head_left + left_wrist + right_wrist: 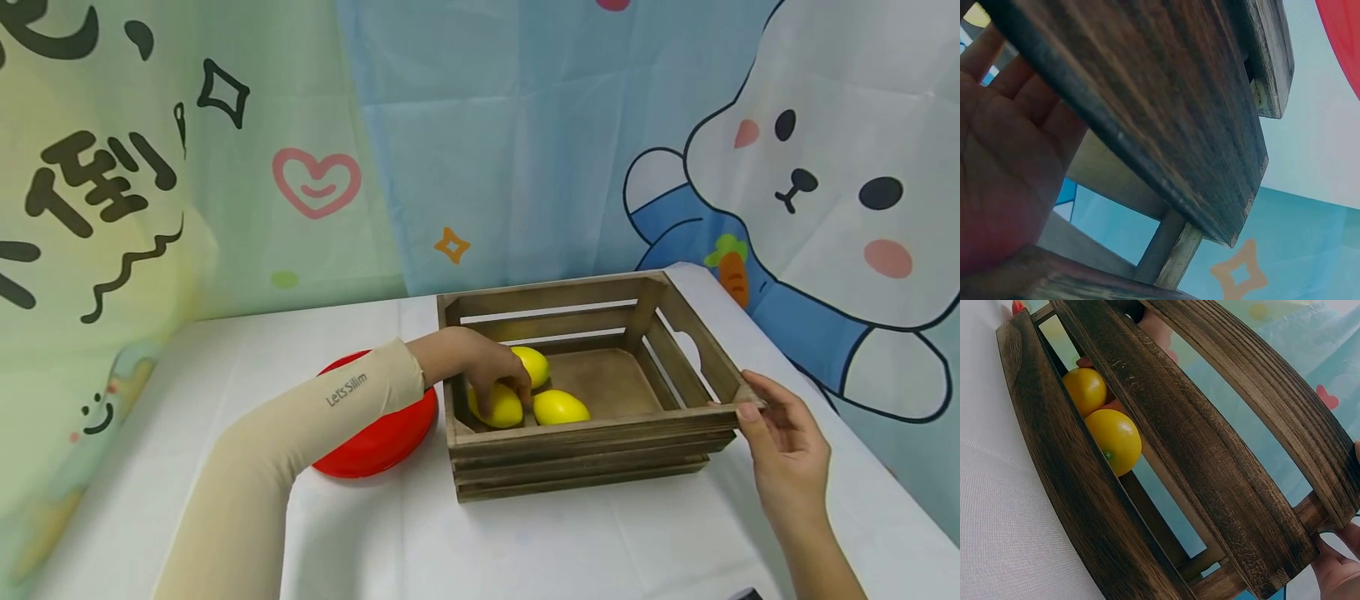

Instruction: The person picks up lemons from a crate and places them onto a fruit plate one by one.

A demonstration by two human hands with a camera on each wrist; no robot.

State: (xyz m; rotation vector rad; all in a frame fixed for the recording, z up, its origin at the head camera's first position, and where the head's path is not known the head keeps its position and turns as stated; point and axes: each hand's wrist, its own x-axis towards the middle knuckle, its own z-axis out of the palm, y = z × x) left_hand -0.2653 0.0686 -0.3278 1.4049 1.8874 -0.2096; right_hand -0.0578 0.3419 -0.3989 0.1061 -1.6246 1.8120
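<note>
My left hand (495, 367) reaches over the left end of the slatted wooden crate (592, 433), its fingers bent around a yellow lemon (501, 408) in the front left corner. Fingers show on both sides of that lemon (1085, 389) in the right wrist view. Two more lemons lie close by: one behind (532, 365) and one to the right (561, 407). My right hand (787, 450) grips the crate's front right corner, thumb on the front side. In the left wrist view the palm (1010, 156) is beside the crate's end slats, with the fingertips hidden.
A round red plate (382, 442) sits left of the crate, partly covered by my left sleeve (300, 425). White cloth (555, 542) covers the table. A printed curtain (495, 167) hangs behind. A small dark object (746, 594) shows at the bottom edge.
</note>
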